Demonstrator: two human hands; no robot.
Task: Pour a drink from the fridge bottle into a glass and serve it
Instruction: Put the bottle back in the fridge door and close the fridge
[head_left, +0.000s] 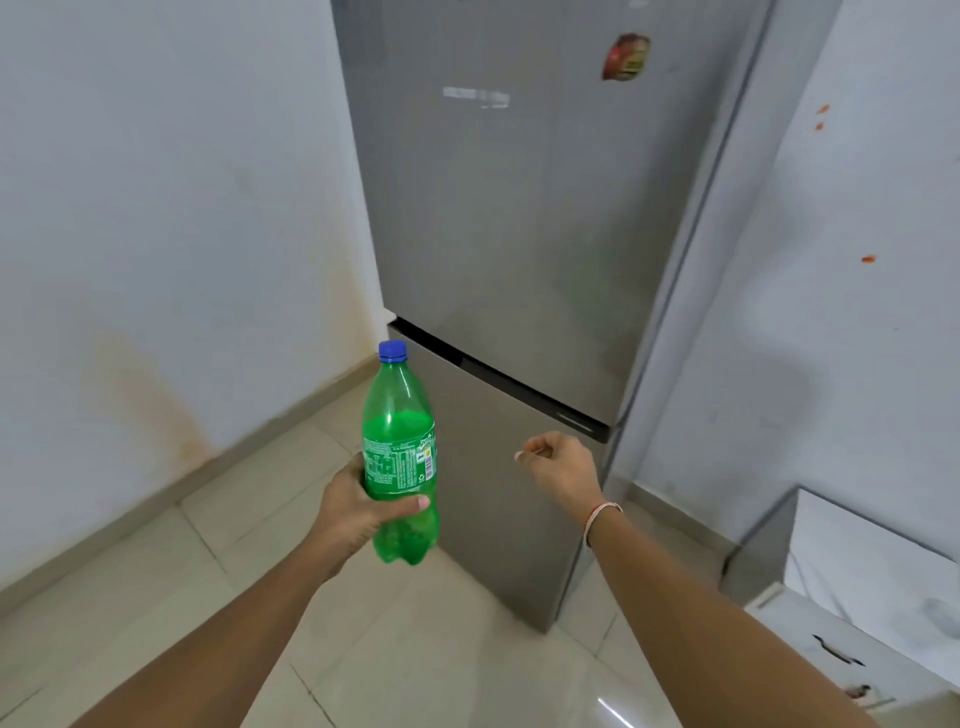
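Before the closed fridge (498, 260), the left hand (358, 506) grips the capped bottle (400, 457) upright, the right hand (561, 465) hangs loosely curled and empty; carrying may shake the soda, so it could foam at opening.
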